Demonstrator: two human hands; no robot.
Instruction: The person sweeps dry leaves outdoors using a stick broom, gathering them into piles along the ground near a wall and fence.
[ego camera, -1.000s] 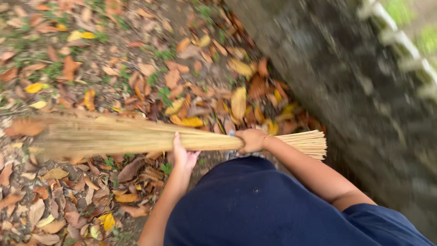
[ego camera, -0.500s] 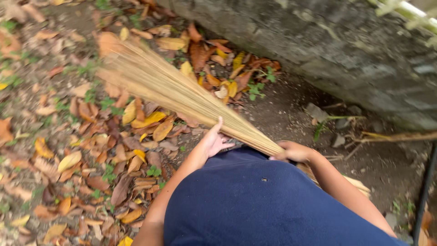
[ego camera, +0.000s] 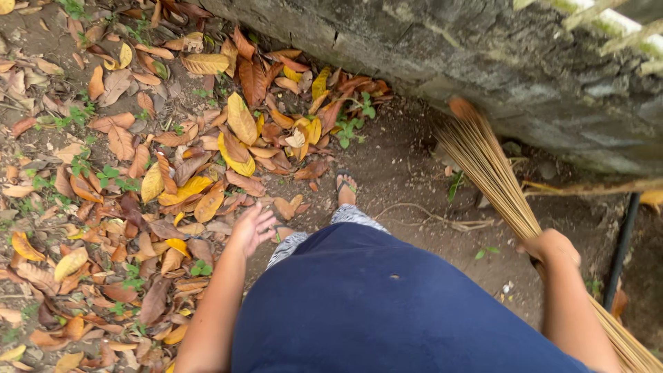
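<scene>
Fallen leaves [ego camera: 173, 179], yellow, orange and brown, are spread over the dirt ground [ego camera: 407, 173] at the left. Above them the left hand [ego camera: 252, 228] is held open, fingers loosely spread, with nothing grasped or touched. Further right, a sandalled foot [ego camera: 345, 190] is seen on bare soil. At the right, the right hand [ego camera: 552, 247] is closed around a stick broom [ego camera: 487, 169], whose bristles are fanned toward the base of the stone wall [ego camera: 483, 62].

I wear a dark navy top [ego camera: 387, 304], black-and-white patterned trousers [ego camera: 356, 217], a flip-flop sandal [ego camera: 344, 184], and my arms are bare.
</scene>
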